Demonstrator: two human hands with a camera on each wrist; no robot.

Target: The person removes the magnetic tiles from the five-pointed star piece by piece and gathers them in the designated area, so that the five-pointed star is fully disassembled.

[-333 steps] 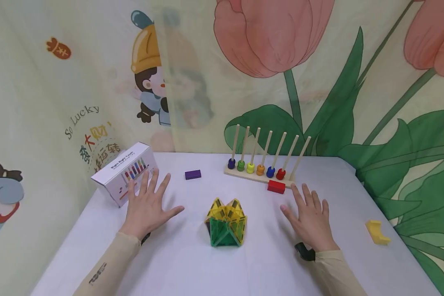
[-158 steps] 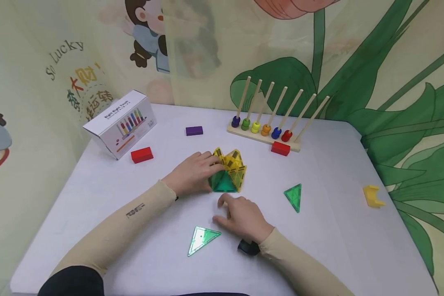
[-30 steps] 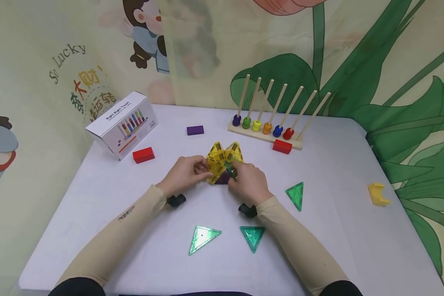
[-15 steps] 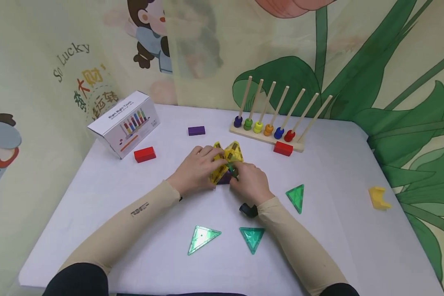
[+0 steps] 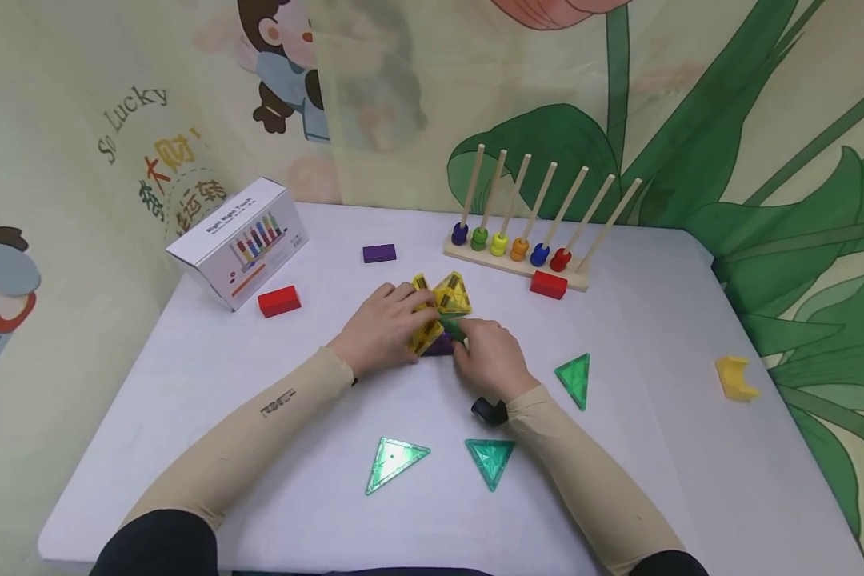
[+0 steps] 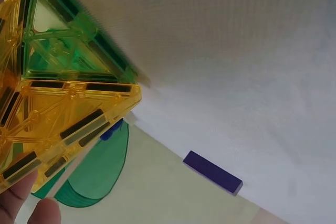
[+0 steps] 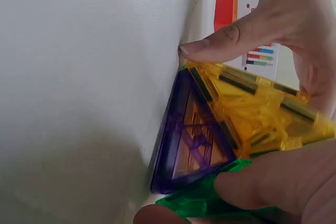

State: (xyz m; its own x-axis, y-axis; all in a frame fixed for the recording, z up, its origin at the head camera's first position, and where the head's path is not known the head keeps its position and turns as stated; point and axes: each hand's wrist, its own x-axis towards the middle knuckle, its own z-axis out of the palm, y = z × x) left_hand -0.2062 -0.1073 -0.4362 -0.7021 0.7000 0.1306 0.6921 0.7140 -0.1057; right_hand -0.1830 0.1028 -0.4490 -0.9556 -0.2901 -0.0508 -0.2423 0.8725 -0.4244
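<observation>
A small structure of translucent magnetic tiles stands mid-table, with yellow triangles (image 5: 452,294) above and a purple triangle (image 7: 197,135) low at the front. My left hand (image 5: 385,330) holds its left side, fingers curved over a yellow tile (image 7: 273,114); the thumb lies along that tile's lower edge in the right wrist view. My right hand (image 5: 495,358) pinches a green triangle tile (image 7: 202,196) between thumb and finger, right beside the purple one. In the left wrist view, fingertips (image 6: 44,213) meet the yellow tile's edge, and another green face shows above.
Loose green triangle tiles lie near the front (image 5: 394,462), beside the right forearm (image 5: 491,462) and farther right (image 5: 574,381). Behind are a peg rack (image 5: 511,264), red blocks (image 5: 279,302), a purple block (image 5: 379,254) and a white box (image 5: 241,240). A yellow piece (image 5: 736,378) lies far right.
Over several seconds, green triangles came to lie loose on the table and the structure's green front gave way to purple. In the last second my left hand moved over the yellow side.
</observation>
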